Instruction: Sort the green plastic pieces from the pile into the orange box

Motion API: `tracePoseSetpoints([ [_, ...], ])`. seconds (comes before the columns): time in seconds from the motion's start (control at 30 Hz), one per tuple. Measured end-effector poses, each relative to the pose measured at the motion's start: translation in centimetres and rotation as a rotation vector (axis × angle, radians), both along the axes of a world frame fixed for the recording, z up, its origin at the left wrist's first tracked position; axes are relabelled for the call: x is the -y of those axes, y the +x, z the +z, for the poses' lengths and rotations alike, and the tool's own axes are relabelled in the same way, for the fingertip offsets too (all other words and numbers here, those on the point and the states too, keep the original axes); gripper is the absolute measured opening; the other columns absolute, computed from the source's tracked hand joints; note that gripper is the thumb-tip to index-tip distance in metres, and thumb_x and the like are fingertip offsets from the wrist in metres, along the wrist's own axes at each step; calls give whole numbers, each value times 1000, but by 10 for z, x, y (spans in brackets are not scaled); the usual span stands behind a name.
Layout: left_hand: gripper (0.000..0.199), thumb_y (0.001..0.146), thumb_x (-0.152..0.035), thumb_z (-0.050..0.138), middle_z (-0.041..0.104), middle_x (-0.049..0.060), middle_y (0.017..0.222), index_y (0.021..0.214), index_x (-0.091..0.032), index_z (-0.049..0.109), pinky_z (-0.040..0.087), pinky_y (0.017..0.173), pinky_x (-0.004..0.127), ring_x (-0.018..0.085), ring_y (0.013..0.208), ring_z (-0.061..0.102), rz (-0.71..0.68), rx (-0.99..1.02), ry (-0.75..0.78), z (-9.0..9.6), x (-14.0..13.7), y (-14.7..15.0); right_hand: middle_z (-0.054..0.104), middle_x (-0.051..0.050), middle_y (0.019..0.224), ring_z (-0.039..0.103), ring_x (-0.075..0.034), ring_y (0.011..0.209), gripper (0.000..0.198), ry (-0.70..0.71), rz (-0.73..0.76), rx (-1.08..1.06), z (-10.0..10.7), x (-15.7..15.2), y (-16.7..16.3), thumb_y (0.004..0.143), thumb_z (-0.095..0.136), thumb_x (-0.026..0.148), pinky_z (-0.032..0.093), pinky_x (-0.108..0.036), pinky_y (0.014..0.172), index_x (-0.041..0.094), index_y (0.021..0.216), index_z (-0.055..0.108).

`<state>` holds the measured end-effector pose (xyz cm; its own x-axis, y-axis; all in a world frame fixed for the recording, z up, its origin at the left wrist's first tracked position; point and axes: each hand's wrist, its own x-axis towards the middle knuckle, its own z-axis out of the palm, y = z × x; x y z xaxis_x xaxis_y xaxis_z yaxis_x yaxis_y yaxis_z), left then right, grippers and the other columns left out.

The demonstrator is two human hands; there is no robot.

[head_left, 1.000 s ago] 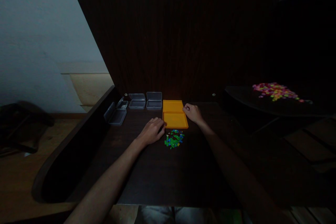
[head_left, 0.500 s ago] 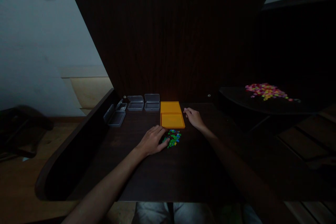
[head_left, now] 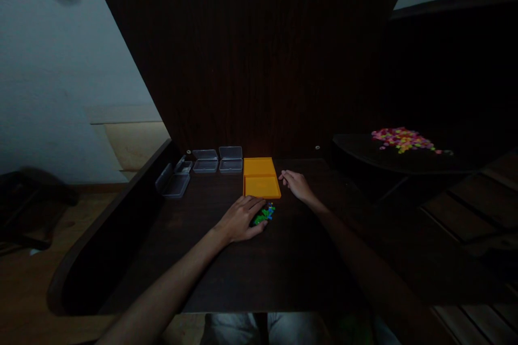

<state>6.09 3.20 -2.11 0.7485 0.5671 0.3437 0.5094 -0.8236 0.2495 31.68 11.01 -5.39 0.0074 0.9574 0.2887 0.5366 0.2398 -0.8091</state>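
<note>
Seems to be gathering green-and-blue pieces (head_left: 265,216) on the table (head_left: 251,280) near the yellow box (head_left: 261,186), left hand (head_left: 240,219) open around them. Holds right hand (head_left: 297,185) curled beside the box; cannot tell if gripping anything. Likely calls next for closing the left.

I've a dark wood panel (head_left: 243,54) ahead w/ open clear cases (head_left: 230,165) nr its foot, a pile of pink, red & yellow pcs (head_left: 404,139) on a dark ledge (head_left: 360,153) to my R, & off L a pale wall (head_left: 52,64) w/ a tan patch (head_left: 135,143), dim dark furn (head_left: 24,199) & wood flr (head_left: 81,221).
</note>
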Motion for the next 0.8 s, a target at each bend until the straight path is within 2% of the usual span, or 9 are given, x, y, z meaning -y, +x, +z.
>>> tracePoseSetpoints([
  [0.3,49,90,-41,53,62,13,123,133,-18,51,39,102,48,29,115,54,20,-17,-16,0,0,1,57,0,60,53,-14,57,45,-3,12,-7,-1,0,1,90,37,51,38,-25,56,20,73,65],
  [0.47,45,88,-36,57,64,11,118,128,-17,52,45,99,41,25,110,57,-12,97,-138,2,-1,0,56,0,60,52,-14,57,46,-3,18,-20,0,1,1,89,36,53,38,-25,57,19,71,63],
  [0.63,45,87,-29,58,62,11,124,130,-19,50,46,101,41,24,115,57,11,185,-234,4,-2,0,56,0,59,52,-14,56,45,-10,22,-33,1,0,0,89,37,51,39,-24,56,19,71,63],
  [0.8,47,88,-30,57,59,13,130,133,-19,48,46,104,44,25,121,53,-35,150,-216,1,-1,2,57,0,59,53,-14,56,45,-17,29,-32,0,0,1,89,38,51,39,-24,55,19,70,63],
])
